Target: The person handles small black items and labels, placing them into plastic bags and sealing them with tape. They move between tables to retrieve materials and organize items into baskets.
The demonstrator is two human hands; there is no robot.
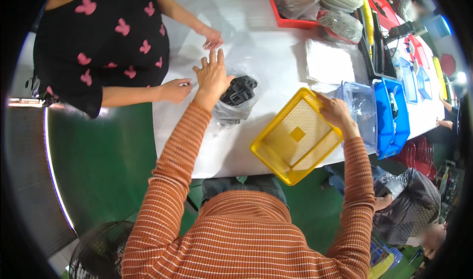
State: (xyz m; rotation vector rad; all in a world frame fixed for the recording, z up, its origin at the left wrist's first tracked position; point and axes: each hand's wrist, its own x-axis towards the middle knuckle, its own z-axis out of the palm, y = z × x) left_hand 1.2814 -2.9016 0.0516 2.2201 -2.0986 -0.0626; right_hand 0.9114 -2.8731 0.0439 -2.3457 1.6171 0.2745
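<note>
My right hand (336,112) grips the upper right rim of a yellow mesh basket (275,157). The basket is tilted at the table's near edge, and nothing lies in it. My left hand (213,78), fingers spread, reaches over the left side of a clear plastic bag (235,115). Several black plastic parts (240,90) lie in or on that bag; their exact kind is not clear. Whether my left palm touches the bag cannot be seen.
Across the table's left end stands a co-worker, whose hands (213,38) are close to mine. A white stack of sheets (329,62), a clear bin (358,101) and a blue bin (400,116) line the right. Behind them sits a red tray (294,23) with bags. Another person sits at lower right.
</note>
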